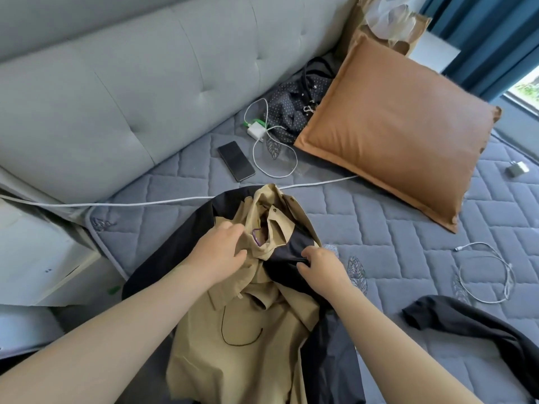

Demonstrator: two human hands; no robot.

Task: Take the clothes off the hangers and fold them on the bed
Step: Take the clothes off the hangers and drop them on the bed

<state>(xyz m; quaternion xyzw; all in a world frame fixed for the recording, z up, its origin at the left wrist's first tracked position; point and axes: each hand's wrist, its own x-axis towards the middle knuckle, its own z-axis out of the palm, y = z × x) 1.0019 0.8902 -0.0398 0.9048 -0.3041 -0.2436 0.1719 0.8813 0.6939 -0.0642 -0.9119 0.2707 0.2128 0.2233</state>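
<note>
A tan and black jacket [242,325] lies crumpled on the grey quilted mattress [393,237] in front of me. A bit of purple hanger [256,239] peeks out of its collar opening. My left hand [221,252] grips the tan collar fabric beside that opening. My right hand [320,266] pinches the black shoulder panel. Another black garment [472,325] lies at the lower right of the bed. A dark dotted garment [287,112] is bunched against the sofa-style headboard, partly behind the pillow.
A brown pillow [399,126] leans at the back right. A black phone [236,161], a white charger [256,130] with cables, and a coiled white cable [487,272] lie on the mattress. White furniture [35,252] stands left of the bed.
</note>
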